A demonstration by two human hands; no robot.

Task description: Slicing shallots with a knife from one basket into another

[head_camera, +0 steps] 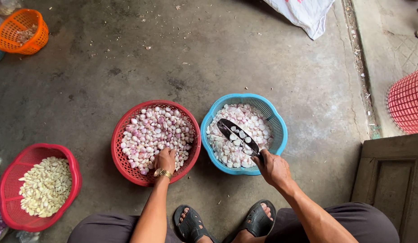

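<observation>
My left hand [165, 159], with a gold watch at the wrist, reaches into a red round basket [120, 135] full of pale pink peeled shallots [155, 130]; its fingers close around some of them. My right hand [272, 167] grips the handle of a dark knife [238, 136]. The blade lies flat over a blue basket [281, 130] of sliced shallot pieces [245, 121], with a few slices resting on the blade.
A second red basket [11, 216] of whitish cloves sits at the left. An orange basket [24, 30] stands far left at the back, a red basket [409, 101] at the right, a white sack [305, 13] at the top. My sandalled feet [227, 222] rest on the concrete floor.
</observation>
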